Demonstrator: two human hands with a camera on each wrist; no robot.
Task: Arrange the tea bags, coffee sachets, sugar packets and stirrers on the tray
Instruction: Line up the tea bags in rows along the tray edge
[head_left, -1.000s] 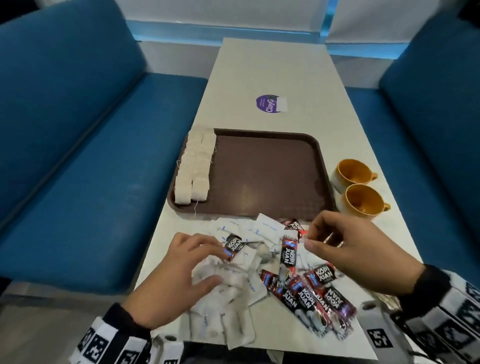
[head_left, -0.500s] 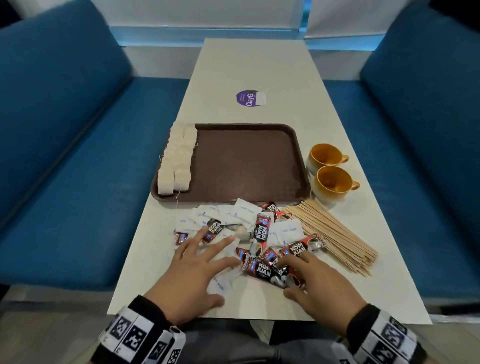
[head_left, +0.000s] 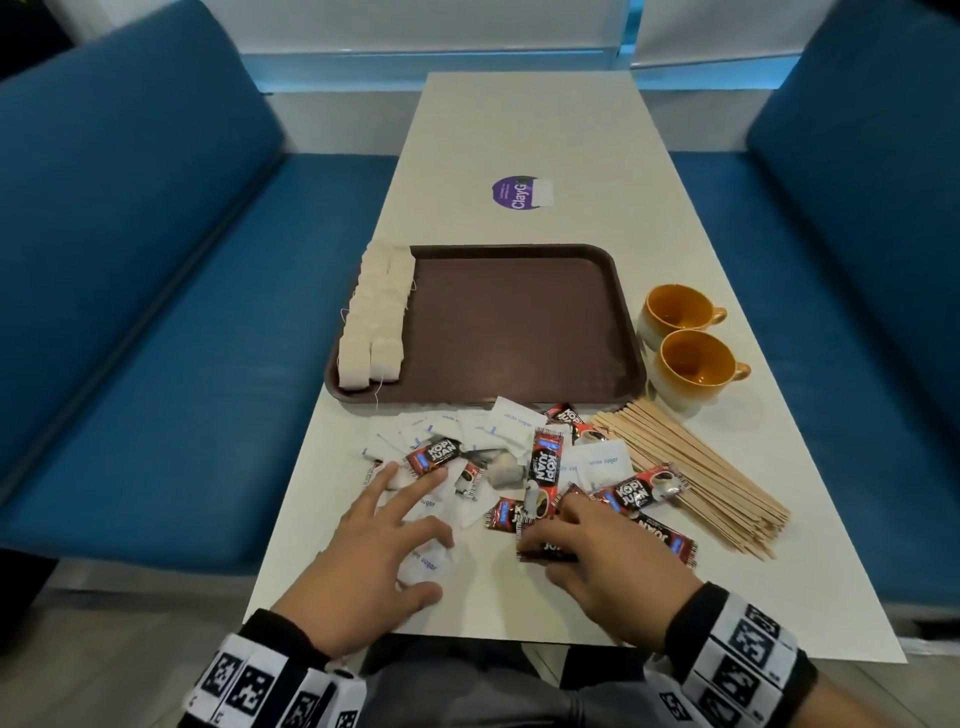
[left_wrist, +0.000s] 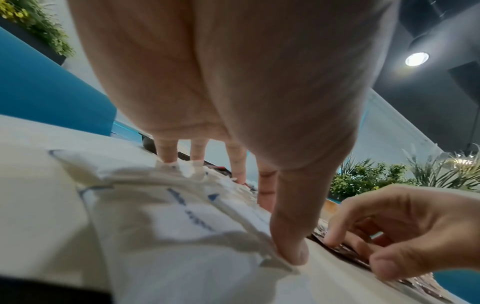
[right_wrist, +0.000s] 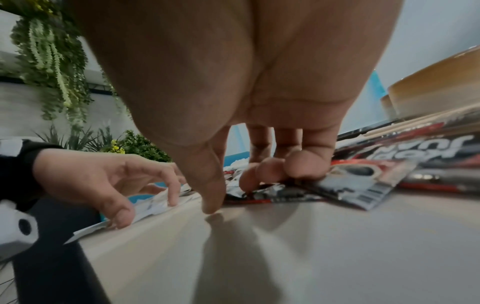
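Observation:
The brown tray (head_left: 519, 332) lies mid-table with two rows of white tea bags (head_left: 376, 317) along its left side. Before it is a loose heap of white sugar packets (head_left: 511, 423) and red-black coffee sachets (head_left: 545, 465). Wooden stirrers (head_left: 691, 467) fan out to the right. My left hand (head_left: 410, 525) lies spread with straight fingers pressing on sugar packets (left_wrist: 182, 226), its thumb tip on a packet's edge. The bent fingertips of my right hand (head_left: 571, 551) press on coffee sachets (right_wrist: 358, 185), and its thumb touches the bare table beside them.
Two orange cups (head_left: 693, 364) stand right of the tray, just behind the stirrers. A purple sticker (head_left: 519, 193) marks the far table. Blue benches (head_left: 156, 312) flank both sides. The table's near edge (head_left: 467, 636) runs under my wrists.
My right hand has dropped from above the far side of the heap onto the near coffee sachets. My left hand has stayed on the sugar packets and spread its fingers flatter.

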